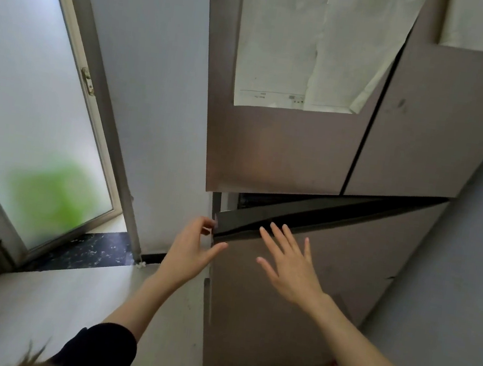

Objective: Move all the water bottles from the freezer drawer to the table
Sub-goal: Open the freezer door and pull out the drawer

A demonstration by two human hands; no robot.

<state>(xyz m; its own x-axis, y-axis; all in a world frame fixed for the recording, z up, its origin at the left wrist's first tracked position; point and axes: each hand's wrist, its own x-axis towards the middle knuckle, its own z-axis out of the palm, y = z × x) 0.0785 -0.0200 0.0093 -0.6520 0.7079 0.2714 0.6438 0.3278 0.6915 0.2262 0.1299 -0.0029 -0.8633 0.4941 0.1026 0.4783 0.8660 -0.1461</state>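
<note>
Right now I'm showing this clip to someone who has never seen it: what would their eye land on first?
Probably the two bare hands at the fridge: the left hand pinches the left corner of the partly open freezer drawer, while the right hand spreads open over its front. Next, the white paper stuck on the upper fridge door, and the green blur behind the frosted window at left.
</note>
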